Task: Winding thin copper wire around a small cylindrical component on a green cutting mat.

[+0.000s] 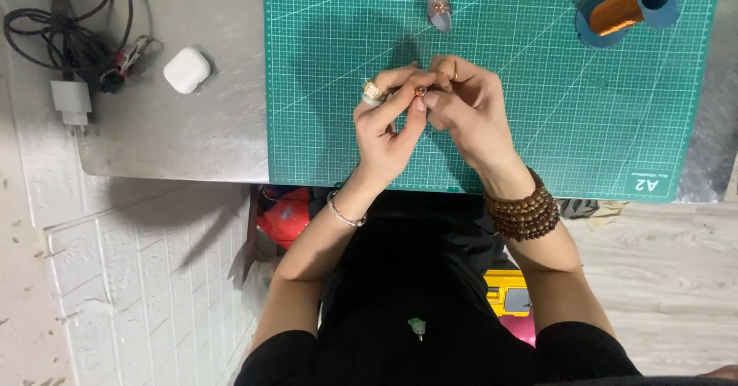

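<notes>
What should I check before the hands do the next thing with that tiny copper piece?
1. Small copper piece pinched between both hands: ok, fingertips of the left hand and right hand meet on it.
2. Firmness of the grip: cannot tell, the piece is too small to see clearly.
3. Work held over the green cutting mat: ok.
4. Copper wire spool close by: ok, it lies on the mat at upper right, untouched.
5. Wire-wrapped crystal point out of the hands' way: ok, it lies apart, above them.
6. White earbud case and cables off the mat: ok.
</notes>
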